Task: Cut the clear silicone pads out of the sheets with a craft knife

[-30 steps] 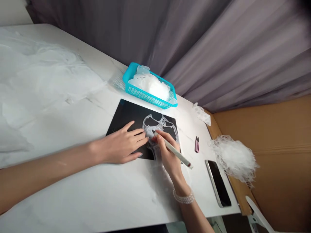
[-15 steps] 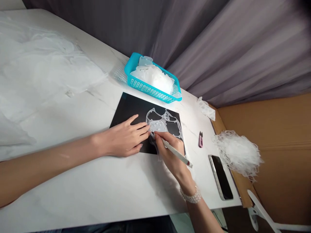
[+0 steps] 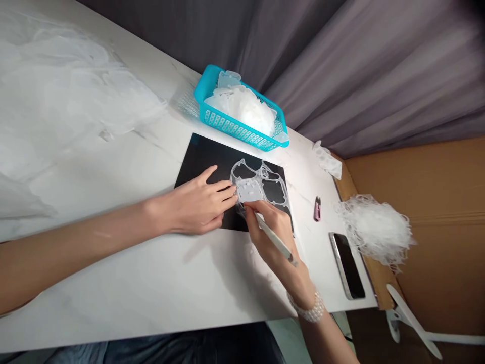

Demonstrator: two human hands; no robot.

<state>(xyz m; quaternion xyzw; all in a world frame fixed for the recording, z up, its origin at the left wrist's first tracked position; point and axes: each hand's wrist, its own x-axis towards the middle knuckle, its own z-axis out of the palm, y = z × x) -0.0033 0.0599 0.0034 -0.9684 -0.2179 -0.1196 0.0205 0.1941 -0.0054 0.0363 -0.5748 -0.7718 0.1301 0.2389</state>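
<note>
Clear plastic (image 3: 248, 191) on blk mat (image 3: 200, 154), L hand (image 3: 197, 205) fingers apart, R hand (image 3: 271, 232) clamped on white pen (image 3: 276, 243)

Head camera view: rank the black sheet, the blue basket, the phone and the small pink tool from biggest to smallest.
1. Black sheet
2. Blue basket
3. Phone
4. Small pink tool

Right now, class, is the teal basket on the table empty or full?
Full: the teal basket holds a white fluffy heap rising above its rim, with a clear plastic piece at the back.
</note>
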